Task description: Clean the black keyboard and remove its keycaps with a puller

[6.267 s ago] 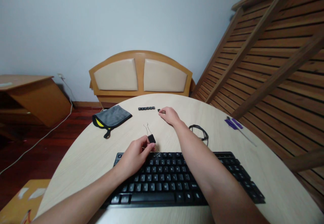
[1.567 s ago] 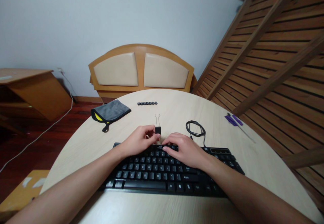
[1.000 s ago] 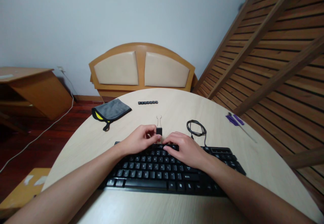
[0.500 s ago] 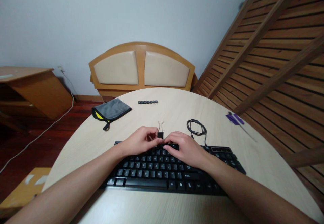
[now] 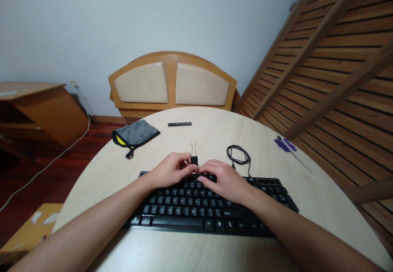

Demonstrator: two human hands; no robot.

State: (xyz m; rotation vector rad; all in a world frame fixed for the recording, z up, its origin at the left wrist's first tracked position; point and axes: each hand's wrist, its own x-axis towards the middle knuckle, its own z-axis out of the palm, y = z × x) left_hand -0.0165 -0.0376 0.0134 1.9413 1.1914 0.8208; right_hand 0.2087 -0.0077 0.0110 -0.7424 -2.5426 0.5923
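My left hand (image 5: 173, 170) is closed in a pinch on a keycap puller (image 5: 194, 160), a small black block with two thin wire prongs that point away from me. The puller is over the far edge of a black keyboard (image 5: 178, 223). Close beside it, my right hand (image 5: 223, 180) rests over the keyboard's top rows, fingers curled and thumb tucked in. Whatever lies between those fingertips is too small and hidden to name. Farther back on the table, several black keycaps (image 5: 179, 123) lie in a straight row.
On the round table (image 5: 211, 132), a grey cloth (image 5: 136, 133) with a yellow underside lies at left. The coiled keyboard cable (image 5: 238, 155) is behind the keyboard. At right lies a purple-handled tool (image 5: 287, 145) with a thin shaft. A wooden headboard (image 5: 172, 79) stands behind.
The keycap puller has shifted slightly away from me and its prongs have turned a little to the left. Both hands stay in nearly the same place.
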